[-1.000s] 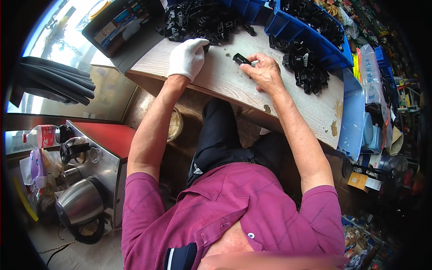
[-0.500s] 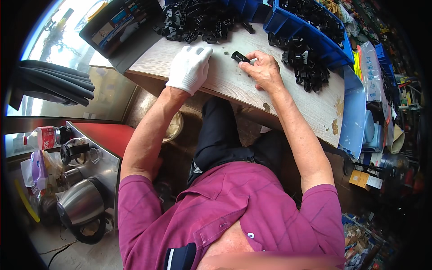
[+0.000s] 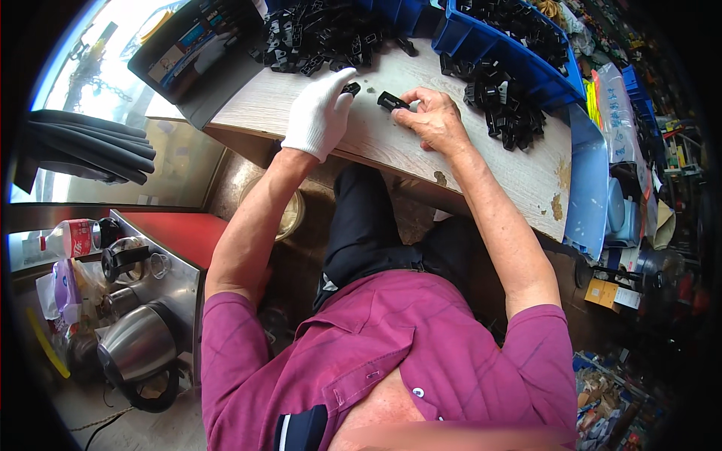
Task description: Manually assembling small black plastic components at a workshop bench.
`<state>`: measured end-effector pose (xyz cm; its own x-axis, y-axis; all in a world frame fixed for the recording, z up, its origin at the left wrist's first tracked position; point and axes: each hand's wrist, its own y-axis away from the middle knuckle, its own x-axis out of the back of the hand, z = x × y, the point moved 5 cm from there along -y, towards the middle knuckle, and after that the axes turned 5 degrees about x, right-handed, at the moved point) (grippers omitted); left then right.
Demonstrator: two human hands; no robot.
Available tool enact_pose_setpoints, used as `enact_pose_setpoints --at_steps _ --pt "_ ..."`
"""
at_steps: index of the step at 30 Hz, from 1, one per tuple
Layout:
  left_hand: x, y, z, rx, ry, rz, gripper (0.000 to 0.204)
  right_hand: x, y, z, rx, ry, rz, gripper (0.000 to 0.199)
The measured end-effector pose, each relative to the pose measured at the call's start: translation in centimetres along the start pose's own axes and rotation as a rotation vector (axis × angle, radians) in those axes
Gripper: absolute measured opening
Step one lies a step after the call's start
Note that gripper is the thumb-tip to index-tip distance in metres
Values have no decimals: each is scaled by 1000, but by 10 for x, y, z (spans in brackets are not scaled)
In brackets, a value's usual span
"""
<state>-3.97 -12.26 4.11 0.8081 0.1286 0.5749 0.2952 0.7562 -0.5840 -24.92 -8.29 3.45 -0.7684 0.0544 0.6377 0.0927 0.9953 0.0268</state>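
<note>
The left hand point(image 3: 320, 113), in a white glove, pinches a small black clip point(image 3: 351, 89) at its fingertips, above the bare middle of the wooden table point(image 3: 481, 161); just beside, the bare right hand point(image 3: 432, 120) grips another black clip point(image 3: 392, 101); a clip pile point(image 3: 500, 101) lies nearer the right edge, beside the blue bin point(image 3: 496, 46).

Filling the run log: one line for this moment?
left hand: gloved, pinching small black part | right hand: bare, holding black clip | wooden bench
</note>
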Motion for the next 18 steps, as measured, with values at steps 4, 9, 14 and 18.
enact_pose_setpoints --at_steps 4,9,14,18 --pt "-25 -13 18 -110 36 -56 34 -1 0 -1 -36 -29 -8 28" --pt "-42 -22 22 -270 -34 -276 27 -1 -2 4 -16 -90 -14 28" --pt "-49 -28 23 -325 -17 -408 30 1 0 4 -37 -135 -8 27" --pt "-49 -29 25 -397 -31 -467 32 0 1 2 -57 -167 -8 24"
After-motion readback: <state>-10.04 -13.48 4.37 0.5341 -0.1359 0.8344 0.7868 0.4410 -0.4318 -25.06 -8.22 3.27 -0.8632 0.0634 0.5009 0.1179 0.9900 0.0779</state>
